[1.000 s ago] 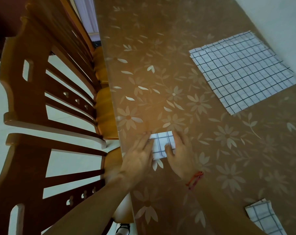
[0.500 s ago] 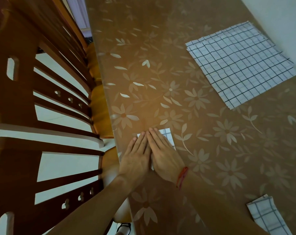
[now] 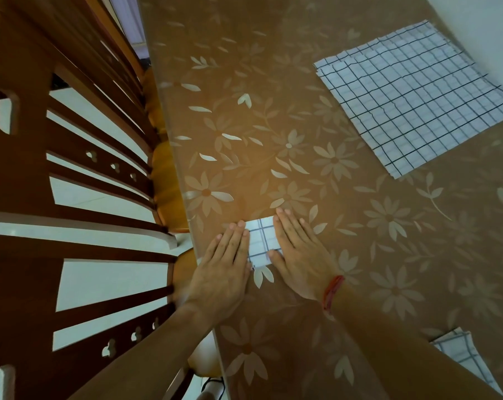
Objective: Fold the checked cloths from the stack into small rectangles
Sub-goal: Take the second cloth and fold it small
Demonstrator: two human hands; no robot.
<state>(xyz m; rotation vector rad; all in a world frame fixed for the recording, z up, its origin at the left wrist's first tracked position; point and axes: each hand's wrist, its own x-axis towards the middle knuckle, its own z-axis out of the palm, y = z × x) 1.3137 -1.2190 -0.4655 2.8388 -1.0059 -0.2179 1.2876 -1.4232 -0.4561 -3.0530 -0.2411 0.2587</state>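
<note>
A small folded checked cloth (image 3: 262,243) lies near the table's left edge, white with dark grid lines. My left hand (image 3: 224,269) lies flat on its left side, fingers together. My right hand (image 3: 297,255), with a red thread at the wrist, presses flat on its right side. A strip of the cloth shows between the two hands. The stack of unfolded checked cloths (image 3: 414,99) lies spread at the far right of the table. Another folded checked cloth (image 3: 461,356) sits at the near right, partly hidden by my right forearm.
The table (image 3: 302,116) is covered with a brown floral sheet. Wooden chairs (image 3: 71,174) stand tight against its left edge. A pale wall (image 3: 481,27) runs along the far right side.
My hands lay side by side over the folded cloth half a second ago; they have since slid apart, uncovering its middle. The view shifted slightly.
</note>
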